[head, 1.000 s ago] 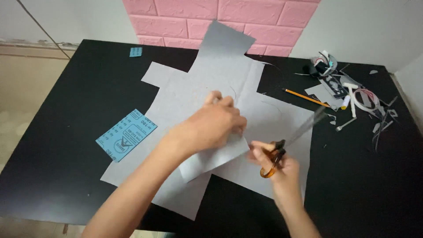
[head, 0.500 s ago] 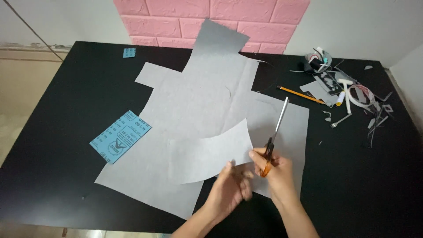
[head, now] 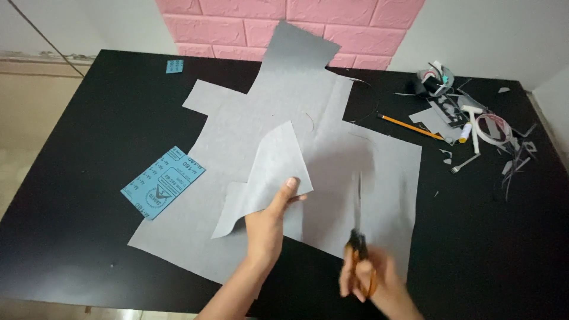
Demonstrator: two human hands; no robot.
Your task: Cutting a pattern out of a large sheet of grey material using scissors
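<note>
Scissors (head: 357,237) with orange handles are gripped in the right hand (head: 370,283), fingers closed through the handles, near the front edge of a black table (head: 71,178). The blades are pointed away, over the right part of a large grey sheet (head: 278,106) spread across the table; motion blur hides whether the blades are parted or closed. A smaller grey cut piece (head: 269,175) is pinched at its near edge between thumb and fingers of the left hand (head: 269,222) and lifted off the sheet, just left of the scissors. A blue printed card (head: 163,182) is seen lying to the left, beside the sheet, and a small blue scrap (head: 174,66) at the far left. A yellow pencil (head: 410,127) and a heap of offcuts and small tools (head: 462,118) are seen at the far right. A pink brick-patterned wall panel (head: 237,24) is visible behind the table.
</note>
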